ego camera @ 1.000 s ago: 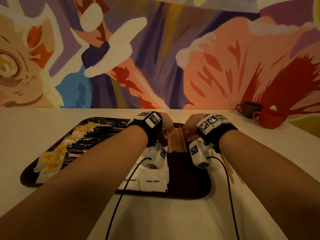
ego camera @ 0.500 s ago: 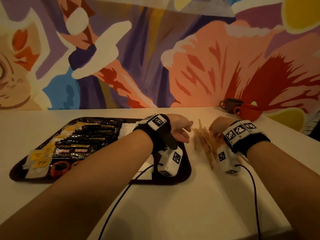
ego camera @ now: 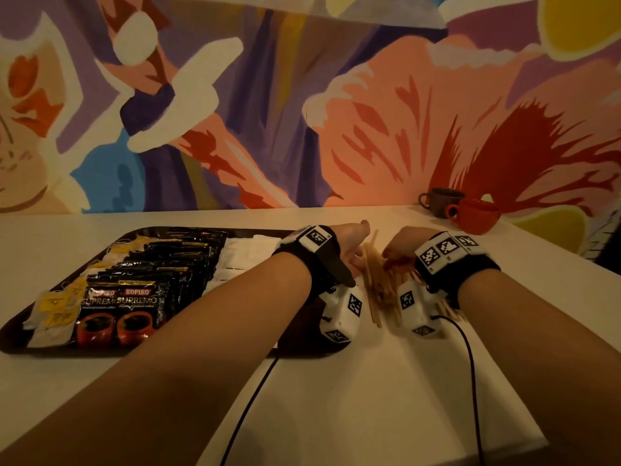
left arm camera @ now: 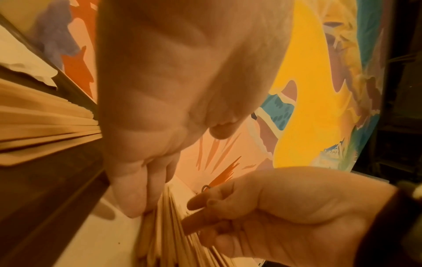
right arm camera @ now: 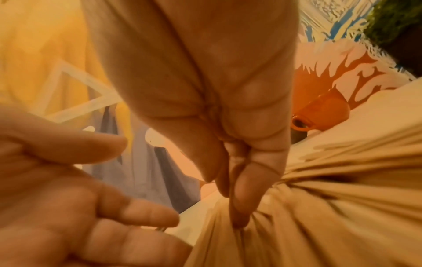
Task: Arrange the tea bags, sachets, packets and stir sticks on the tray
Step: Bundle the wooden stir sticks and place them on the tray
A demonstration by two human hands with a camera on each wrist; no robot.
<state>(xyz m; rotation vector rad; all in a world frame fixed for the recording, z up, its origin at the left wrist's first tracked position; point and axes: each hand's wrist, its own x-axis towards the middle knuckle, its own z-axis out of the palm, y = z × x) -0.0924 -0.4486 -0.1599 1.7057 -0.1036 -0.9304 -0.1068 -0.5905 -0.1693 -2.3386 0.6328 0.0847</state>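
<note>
My right hand (ego camera: pixel 401 247) pinches the loose stir sticks (ego camera: pixel 379 284), which lie on the surface just right of the tray (ego camera: pixel 20 334). My left hand (ego camera: pixel 353 242) is spread, fingers against the pile. Sticks look light, stiff, prone to scatter; I'd squeeze mid-length. Bare room at the tray's right end; rim to clear.

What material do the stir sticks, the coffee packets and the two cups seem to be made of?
Stir sticks: probably bare wood, matte; pale tan, thin flat strips.
Coffee packets: probably plastic or foil film, glossy; light glints on the black printed faces.
Red cup and brown cup: perhaps glazed ceramic; thick walls, loop handles, smooth faces. The dim light leaves this open.
</note>
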